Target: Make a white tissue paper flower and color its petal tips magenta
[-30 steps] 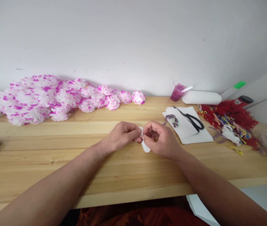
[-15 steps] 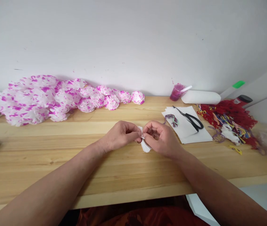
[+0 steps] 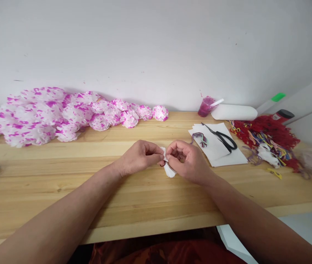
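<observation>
A small folded strip of white tissue paper (image 3: 169, 171), narrow at its middle and fanned at the lower end, is held just above the tabletop between my two hands. Dark yarn (image 3: 162, 164) curls out at the paper's middle, below my left fingertips. My left hand (image 3: 139, 158) is closed in a pinch on this yarn at the paper's left side. From the right, my right hand (image 3: 187, 161) pinches at the paper's gathered middle. The fingertips hide most of the yarn, so whether it is knotted I cannot tell.
Pink-splashed white paper pompoms (image 3: 37, 117) are heaped along the wall. At right, black scissors (image 3: 222, 138) and short yarn pieces (image 3: 200, 138) lie on white sheets (image 3: 227, 159). Behind stand a cup of pink liquid (image 3: 206, 107) and a white roll (image 3: 234, 112). Red yarn (image 3: 277, 134) is piled beyond.
The hands keep nearly the same pinch; the fingers shift only slightly at the paper's middle. The whole view has moved a little.
</observation>
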`<state>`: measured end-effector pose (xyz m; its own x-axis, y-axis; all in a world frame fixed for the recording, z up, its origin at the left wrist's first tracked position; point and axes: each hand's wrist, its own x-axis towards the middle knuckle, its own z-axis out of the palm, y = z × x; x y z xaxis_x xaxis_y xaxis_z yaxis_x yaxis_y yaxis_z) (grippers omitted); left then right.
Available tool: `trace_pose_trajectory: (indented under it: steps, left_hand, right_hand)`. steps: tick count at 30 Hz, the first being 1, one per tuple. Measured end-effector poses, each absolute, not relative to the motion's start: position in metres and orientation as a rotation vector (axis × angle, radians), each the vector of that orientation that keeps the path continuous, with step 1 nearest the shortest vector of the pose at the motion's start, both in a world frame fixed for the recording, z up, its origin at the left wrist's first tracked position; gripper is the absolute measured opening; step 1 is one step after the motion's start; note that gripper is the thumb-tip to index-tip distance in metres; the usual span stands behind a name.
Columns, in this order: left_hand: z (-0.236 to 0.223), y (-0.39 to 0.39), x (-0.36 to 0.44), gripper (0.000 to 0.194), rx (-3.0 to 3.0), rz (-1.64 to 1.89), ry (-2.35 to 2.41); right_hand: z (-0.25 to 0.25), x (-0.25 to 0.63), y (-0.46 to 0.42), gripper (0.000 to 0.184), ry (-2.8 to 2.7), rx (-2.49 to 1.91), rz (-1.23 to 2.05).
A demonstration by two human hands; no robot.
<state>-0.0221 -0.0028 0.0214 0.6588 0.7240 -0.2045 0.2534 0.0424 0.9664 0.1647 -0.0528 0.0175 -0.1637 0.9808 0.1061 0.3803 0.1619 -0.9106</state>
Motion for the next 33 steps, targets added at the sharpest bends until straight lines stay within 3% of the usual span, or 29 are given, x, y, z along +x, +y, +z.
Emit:
trace_pose_trajectory:
  steps: [33]
  left_hand:
    - [0.0174,-0.0008,-0.0229,0.015,1.543,0.426,0.844]
  right_hand:
    - [0.0217,0.1637,-0.0547,0.003,-1.662,-1.311,0.981]
